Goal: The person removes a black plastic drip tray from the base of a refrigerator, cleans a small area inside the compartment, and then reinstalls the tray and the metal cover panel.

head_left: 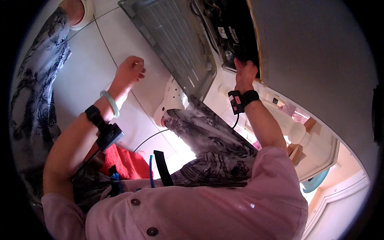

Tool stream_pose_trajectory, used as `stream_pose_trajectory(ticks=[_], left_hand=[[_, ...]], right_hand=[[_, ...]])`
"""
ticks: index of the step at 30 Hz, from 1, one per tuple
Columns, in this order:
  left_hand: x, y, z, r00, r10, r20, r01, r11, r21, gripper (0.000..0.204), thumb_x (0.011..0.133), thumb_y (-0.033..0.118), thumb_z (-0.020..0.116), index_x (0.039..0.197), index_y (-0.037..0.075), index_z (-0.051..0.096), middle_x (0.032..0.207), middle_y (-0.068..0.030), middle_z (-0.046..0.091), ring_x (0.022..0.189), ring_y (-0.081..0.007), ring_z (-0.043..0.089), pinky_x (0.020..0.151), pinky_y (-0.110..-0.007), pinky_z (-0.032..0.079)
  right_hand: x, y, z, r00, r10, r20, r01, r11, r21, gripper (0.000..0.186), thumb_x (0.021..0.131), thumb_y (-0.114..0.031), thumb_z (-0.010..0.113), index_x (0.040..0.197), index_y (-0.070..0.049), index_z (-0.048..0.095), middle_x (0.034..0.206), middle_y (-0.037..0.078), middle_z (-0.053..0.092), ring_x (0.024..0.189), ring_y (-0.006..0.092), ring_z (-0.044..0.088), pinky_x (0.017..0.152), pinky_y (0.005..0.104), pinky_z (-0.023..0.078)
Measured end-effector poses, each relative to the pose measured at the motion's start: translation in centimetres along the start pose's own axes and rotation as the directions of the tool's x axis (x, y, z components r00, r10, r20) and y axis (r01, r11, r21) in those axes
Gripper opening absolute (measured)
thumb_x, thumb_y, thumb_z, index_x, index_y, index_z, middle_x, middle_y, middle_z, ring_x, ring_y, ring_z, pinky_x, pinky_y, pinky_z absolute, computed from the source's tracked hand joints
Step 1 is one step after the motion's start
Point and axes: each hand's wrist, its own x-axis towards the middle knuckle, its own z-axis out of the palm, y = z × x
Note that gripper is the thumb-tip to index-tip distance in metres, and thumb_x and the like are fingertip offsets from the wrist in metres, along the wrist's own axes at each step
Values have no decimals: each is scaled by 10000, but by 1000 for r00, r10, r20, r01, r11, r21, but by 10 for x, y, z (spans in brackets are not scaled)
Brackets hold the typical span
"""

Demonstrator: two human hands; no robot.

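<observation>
My right hand reaches to the lower edge of a dark opening in a large grey appliance cabinet. Its fingers are bent together there; what they grip, if anything, lies in shadow. Inside the opening are cables and black parts with small white labels. My left hand hangs in the air over the tiled floor, fingers loosely curled and apart, with nothing visible in it. Between the two hands a grey ribbed metal panel stands beside the opening.
The cabinet's broad grey side fills the upper right. My feet in white clogs rest on white floor tiles. A red cloth lies near my lap. Pale furniture stands at right, and a thin black cable crosses the floor.
</observation>
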Motion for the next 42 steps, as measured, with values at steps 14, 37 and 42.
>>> stream_pose_trajectory(ticks=[14,37,42], left_hand=[[-15,3,19,1000,5,12,-7,986,168,223,915,284,516,986,81,574,813,-31,604,687,-121,571,610,-255,430],[-38,3,27,993,-110,38,101,976,192,158,901,206,547,977,70,572,796,-54,623,641,-140,594,581,-235,452],[-38,-7,25,990,-129,52,120,981,153,158,908,195,533,990,65,570,805,-67,634,656,-148,606,585,-244,466]], right_hand=[[6,-9,-14,992,-19,124,52,963,-265,208,854,-63,432,988,76,506,888,199,591,746,305,605,706,405,544],[2,32,0,963,266,-51,-160,712,683,278,867,-231,596,928,3,458,867,150,494,834,331,562,787,452,501],[6,32,-4,964,263,-33,-164,691,704,288,837,-218,652,926,-11,472,839,124,482,771,296,544,753,440,508]])
